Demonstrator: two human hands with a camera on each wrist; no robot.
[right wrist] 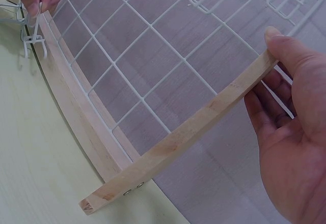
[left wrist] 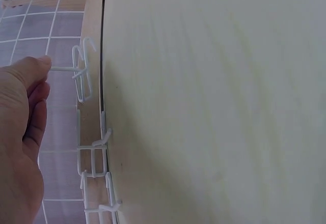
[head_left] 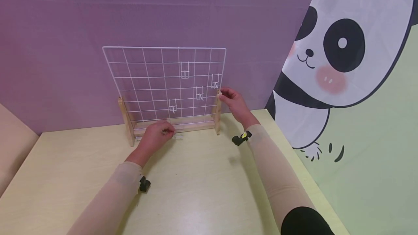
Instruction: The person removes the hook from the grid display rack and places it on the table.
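Note:
A white wire grid panel [head_left: 163, 48] leans back in a wooden stand [head_left: 126, 120] on the table. My left hand [head_left: 156, 135] is low in front of the stand's base, pinching a white wire hook [left wrist: 81, 76] by its straight stem between thumb and fingers. At the stand's right end, my right hand [head_left: 236, 106] grips the top of the wooden post [right wrist: 173, 140], thumb on one side and fingers behind. Several white wire hooks [head_left: 185, 75] hang on the middle and right of the grid.
More white hooks [left wrist: 94, 152] lie along the front of the base, beside my left hand. Behind the stand rises a purple backdrop [head_left: 156, 21]. A wall panel with a panda picture [head_left: 346, 86] borders the pale table [head_left: 196, 184] on the right.

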